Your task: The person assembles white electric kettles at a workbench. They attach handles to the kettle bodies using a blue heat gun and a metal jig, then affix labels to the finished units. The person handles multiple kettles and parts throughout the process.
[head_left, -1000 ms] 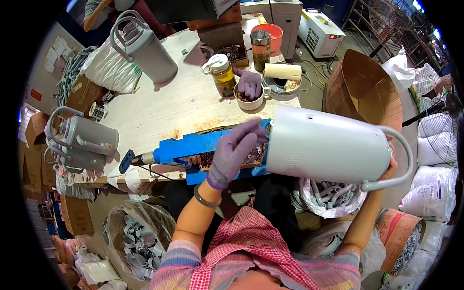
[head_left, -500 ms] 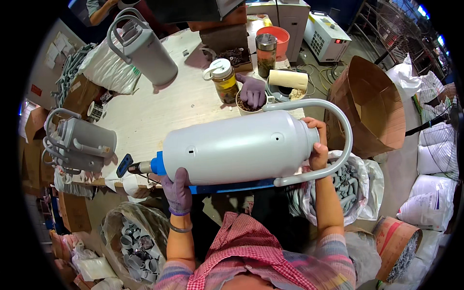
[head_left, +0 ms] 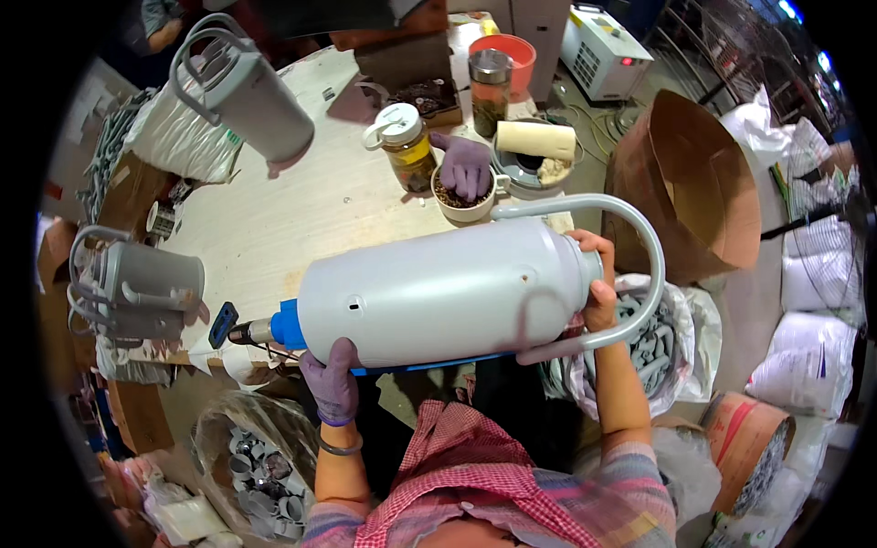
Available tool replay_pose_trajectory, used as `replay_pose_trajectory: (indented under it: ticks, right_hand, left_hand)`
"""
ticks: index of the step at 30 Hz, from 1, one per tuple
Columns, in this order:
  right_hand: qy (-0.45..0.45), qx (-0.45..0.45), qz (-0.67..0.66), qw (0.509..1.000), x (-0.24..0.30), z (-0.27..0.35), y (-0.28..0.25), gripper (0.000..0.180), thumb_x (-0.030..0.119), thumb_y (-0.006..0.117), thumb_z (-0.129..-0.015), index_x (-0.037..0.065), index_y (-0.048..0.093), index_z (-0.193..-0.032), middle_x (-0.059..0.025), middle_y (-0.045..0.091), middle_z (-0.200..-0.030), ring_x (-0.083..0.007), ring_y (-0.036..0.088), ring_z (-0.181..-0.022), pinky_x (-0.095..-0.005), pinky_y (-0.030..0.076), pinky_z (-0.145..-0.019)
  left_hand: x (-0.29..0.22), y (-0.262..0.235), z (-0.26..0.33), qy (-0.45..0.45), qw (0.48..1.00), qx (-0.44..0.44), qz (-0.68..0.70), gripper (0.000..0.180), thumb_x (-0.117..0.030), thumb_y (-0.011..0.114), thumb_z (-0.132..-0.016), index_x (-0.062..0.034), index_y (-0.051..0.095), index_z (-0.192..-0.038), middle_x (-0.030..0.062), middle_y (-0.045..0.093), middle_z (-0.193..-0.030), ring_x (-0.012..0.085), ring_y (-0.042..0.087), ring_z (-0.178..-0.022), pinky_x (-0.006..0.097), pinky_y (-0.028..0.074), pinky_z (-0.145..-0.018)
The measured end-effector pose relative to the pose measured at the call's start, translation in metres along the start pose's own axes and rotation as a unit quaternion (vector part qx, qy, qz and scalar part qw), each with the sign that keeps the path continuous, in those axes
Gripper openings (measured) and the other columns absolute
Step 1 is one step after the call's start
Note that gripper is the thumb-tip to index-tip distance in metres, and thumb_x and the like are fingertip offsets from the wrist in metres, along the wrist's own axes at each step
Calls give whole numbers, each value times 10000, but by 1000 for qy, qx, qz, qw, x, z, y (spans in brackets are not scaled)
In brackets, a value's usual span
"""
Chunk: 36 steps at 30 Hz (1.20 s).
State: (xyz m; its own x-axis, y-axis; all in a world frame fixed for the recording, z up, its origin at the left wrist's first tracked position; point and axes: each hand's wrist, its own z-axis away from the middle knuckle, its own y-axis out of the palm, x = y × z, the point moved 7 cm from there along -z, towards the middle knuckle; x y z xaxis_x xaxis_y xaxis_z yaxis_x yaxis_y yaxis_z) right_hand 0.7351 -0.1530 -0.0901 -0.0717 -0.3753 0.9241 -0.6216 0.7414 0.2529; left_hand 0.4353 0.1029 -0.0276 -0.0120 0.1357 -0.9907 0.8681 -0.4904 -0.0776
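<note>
A grey vacuum flask casing (head_left: 429,297) lies sideways across my two hands, with a slot and a small round hole in its upper side. Its big looped handle (head_left: 656,260) arches out past the neck on the right. My left hand (head_left: 331,379), in a purple glove, is closed on the base end, thumb on the side and the other fingers mostly hidden beneath. My bare right hand (head_left: 598,279) grips the neck, inside the handle's loop. Beyond the left end, a power screwdriver (head_left: 251,331) with blue parts is partly covered by the flask.
On the table (head_left: 274,219) stand grey flasks (head_left: 260,105), a lidded jar (head_left: 406,151), a tumbler (head_left: 491,91) and a cup (head_left: 466,210) of small brown pieces with a purple glove (head_left: 466,169) over it. Bags of grey parts (head_left: 265,470) and a big carton (head_left: 694,183) surround the table.
The flask sits slightly lower in the picture, its slot and hole nearer to me. Both hands keep their hold. The whole view has shifted a little.
</note>
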Motion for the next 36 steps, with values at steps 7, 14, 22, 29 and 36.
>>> replay_pose_trajectory:
  ticks: [7,14,22,29,36]
  right_hand:
    - [362,-145,265,882,-48,123,-211,627,531,543,-952,-35,623,-1212,-157,691,-1058,-224,688,-968,-389,566,-772]
    - [449,-196,480,727,-210,208,-243,675,574,594,-874,-90,656,-975,-278,693,-862,-400,694,-846,-447,540,-790]
    - [487,118,375,780,-165,220,-205,446,291,615,-904,-46,526,-1182,-137,669,-765,-220,642,-618,-348,510,-573]
    - [212,-249,149,933,20,284,-226,281,143,544,-975,9,529,-1222,-118,706,-1043,-171,645,-927,-333,472,-886]
    - [126,-418,-84,896,49,307,-268,296,194,717,-898,28,579,-1100,-26,627,-793,-150,614,-720,-292,497,-721]
  left_hand:
    - [11,-18,8,29,999,-20,21,427,-300,613,-986,46,576,-1234,119,668,-1146,191,640,-1017,332,510,-884]
    - [-2,0,4,52,999,5,-17,488,-328,604,-989,92,585,-1236,134,668,-1165,186,633,-1033,316,490,-915]
    - [-4,3,9,48,999,0,-14,520,-338,596,-992,75,537,-1303,145,611,-1273,220,594,-1120,360,466,-977]
    - [4,-5,11,43,998,-10,-47,563,-369,626,-969,85,545,-1291,152,628,-1240,218,603,-1097,352,467,-968]
    - [13,-7,2,68,997,-12,-39,505,-310,614,-985,101,559,-1272,155,638,-1234,219,619,-1096,349,479,-967]
